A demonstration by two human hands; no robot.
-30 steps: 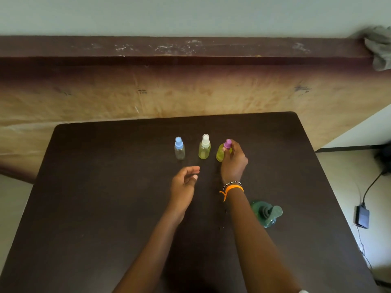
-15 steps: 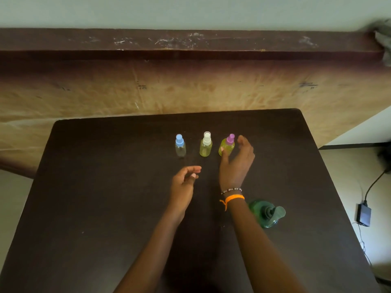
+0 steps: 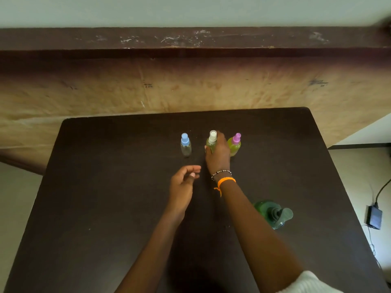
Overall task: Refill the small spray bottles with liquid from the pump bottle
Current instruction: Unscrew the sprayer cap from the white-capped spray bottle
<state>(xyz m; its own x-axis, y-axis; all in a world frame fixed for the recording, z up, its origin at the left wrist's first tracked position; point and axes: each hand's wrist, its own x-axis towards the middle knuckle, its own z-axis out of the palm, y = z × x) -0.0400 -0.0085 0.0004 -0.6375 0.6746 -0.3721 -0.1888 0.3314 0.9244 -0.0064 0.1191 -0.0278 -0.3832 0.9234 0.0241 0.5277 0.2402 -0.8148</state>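
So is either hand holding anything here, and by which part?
The right hand grips the white-capped spray bottle round its body, below the cap. The left hand holds nothing.

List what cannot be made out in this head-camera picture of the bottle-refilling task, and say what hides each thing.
- White-capped bottle: its lower body, hidden by the right hand around it.
- Pump bottle: its left side, behind the right forearm; liquid level unreadable from above.
- Blue-capped bottle: contents too faint to judge.
- Left hand: palm side, turned away.

Perhaps a home: dark table (image 3: 105, 187), plain wall (image 3: 190, 9).
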